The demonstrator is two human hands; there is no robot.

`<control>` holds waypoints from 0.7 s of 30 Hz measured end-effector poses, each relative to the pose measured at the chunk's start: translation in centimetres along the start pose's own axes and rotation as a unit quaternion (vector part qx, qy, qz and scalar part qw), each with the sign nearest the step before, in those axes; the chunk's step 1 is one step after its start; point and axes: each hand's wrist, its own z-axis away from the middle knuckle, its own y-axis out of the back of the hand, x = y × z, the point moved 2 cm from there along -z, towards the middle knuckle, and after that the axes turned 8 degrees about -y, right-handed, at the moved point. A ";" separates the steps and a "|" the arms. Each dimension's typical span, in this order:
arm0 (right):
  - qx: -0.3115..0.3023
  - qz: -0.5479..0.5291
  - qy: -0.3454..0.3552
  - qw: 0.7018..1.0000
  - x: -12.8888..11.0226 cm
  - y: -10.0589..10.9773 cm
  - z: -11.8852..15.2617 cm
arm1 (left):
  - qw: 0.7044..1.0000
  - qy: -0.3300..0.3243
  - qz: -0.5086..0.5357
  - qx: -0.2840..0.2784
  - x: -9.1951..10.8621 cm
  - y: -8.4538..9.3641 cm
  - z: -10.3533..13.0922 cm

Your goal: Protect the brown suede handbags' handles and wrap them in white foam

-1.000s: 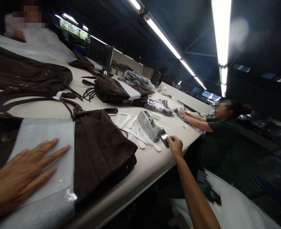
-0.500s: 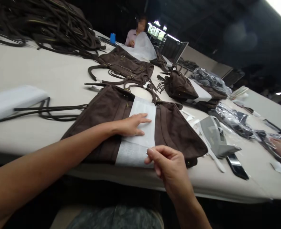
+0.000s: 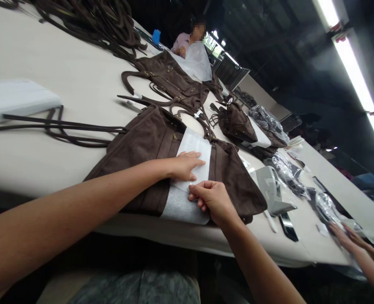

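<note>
A dark brown handbag [image 3: 142, 147] lies in front of me, with a band of white wrapping sheet [image 3: 187, 207] around its middle. My left hand [image 3: 186, 166] rests on the upper part of this band, fingers stretched out. Just below it, my right hand [image 3: 210, 198] pinches thumb and fingertips together at the overlapping edge of the sheet. Whatever sits between those fingertips is too small to make out. Dark cords [image 3: 79, 126] trail from the bag's left side, and its curved handles [image 3: 202, 122] lie on the far side.
Beyond stand more brown bags [image 3: 177, 80]. A white folded stack [image 3: 18, 99] is at left. To the right are a grey tape dispenser [image 3: 271, 190], a phone [image 3: 288, 226] and plastic-wrapped items [image 3: 288, 173]. A co-worker's hands [image 3: 345, 236] reach in at right; another person [image 3: 183, 44] is across the table.
My right hand has moved up and left, closer to my left hand and onto the sheet's edge. The left hand stays pressed on the sheet. The view has tilted and turned right.
</note>
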 end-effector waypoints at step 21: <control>0.003 -0.019 -0.028 0.999 0.6 -0.2 1.3 | 1.000 0.005 0.011 0.002 -0.6 -0.5 -0.2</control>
